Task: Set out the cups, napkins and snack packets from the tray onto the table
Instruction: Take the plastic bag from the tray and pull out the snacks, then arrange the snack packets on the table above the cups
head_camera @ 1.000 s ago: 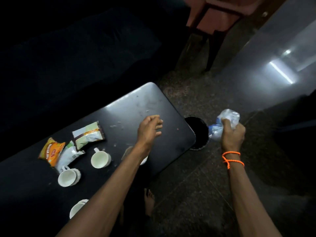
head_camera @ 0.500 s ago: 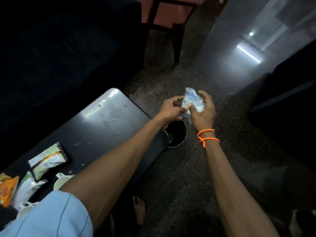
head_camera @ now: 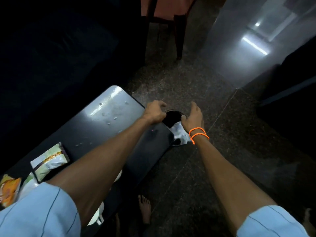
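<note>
My left hand [head_camera: 154, 112] and my right hand [head_camera: 192, 117] hover over a round black bin [head_camera: 172, 117] on the floor, just past the end of the dark table [head_camera: 102, 127]. A crumpled clear plastic wrapper [head_camera: 179, 134] lies at the bin's near rim, under my right wrist, and neither hand grips it. My left fingers are loosely curled around nothing; my right fingers are spread. On the table's left lie a green-and-white snack packet [head_camera: 49, 161] and an orange snack packet [head_camera: 9, 190]. A white cup [head_camera: 98, 218] peeks out under my left forearm.
A dark sofa runs along the far side of the table. A red-seated chair [head_camera: 164, 9] stands on the speckled floor beyond the bin. Dark furniture fills the right edge. My bare foot [head_camera: 145, 207] rests beside the table.
Both hands held the crumpled wrapper above the bin half a second ago. They have since dropped lower and let go, and the wrapper now lies at the bin's rim.
</note>
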Demonstrator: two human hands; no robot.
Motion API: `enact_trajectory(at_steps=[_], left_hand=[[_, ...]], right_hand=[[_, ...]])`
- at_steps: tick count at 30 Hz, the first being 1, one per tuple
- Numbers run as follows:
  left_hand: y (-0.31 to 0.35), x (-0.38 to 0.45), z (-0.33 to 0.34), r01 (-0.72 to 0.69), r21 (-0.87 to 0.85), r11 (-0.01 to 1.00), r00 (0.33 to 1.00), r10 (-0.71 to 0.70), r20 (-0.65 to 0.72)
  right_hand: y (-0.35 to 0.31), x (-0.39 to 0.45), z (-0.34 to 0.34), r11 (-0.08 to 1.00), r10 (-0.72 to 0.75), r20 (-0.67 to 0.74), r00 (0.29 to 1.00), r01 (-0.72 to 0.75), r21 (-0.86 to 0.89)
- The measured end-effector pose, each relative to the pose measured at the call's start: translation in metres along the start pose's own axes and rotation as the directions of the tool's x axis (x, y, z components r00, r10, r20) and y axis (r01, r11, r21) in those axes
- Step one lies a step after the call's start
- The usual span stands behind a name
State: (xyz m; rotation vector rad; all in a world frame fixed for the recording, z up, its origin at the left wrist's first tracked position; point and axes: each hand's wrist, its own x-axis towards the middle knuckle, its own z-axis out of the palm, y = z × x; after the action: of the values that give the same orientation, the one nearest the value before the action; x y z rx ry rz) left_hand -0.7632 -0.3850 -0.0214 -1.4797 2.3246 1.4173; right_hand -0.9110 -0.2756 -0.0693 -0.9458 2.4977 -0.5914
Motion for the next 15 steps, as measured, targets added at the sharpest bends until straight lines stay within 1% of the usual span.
enact_trajectory(at_steps=[3,5,11,15], left_hand=[[-0.029,-0.008,-0.014,0.065,-0.107,0.992,0.993,-0.075,-0.096],[-0.048,-0.018,-0.025,0.089,-0.168,0.982,0.984,-0.113,-0.139],[-0.131,-0.066,-0.071,0.163,-0.319,0.933,0.937,-0.248,-0.246],[-0.203,-0.109,-0.100,0.221,-0.406,0.887,0.875,-0.364,-0.318]], right_hand=[[-0.025,-0.009,0.014,1.000,0.005,0.037,0.999,-0.005,0.001],[-0.048,-0.016,0.026,0.999,-0.035,0.084,0.996,0.036,-0.003],[-0.138,-0.051,0.079,0.973,-0.229,0.200,0.953,0.221,0.061],[-0.206,-0.092,0.128,0.940,-0.340,0.282,0.897,0.317,0.123]])
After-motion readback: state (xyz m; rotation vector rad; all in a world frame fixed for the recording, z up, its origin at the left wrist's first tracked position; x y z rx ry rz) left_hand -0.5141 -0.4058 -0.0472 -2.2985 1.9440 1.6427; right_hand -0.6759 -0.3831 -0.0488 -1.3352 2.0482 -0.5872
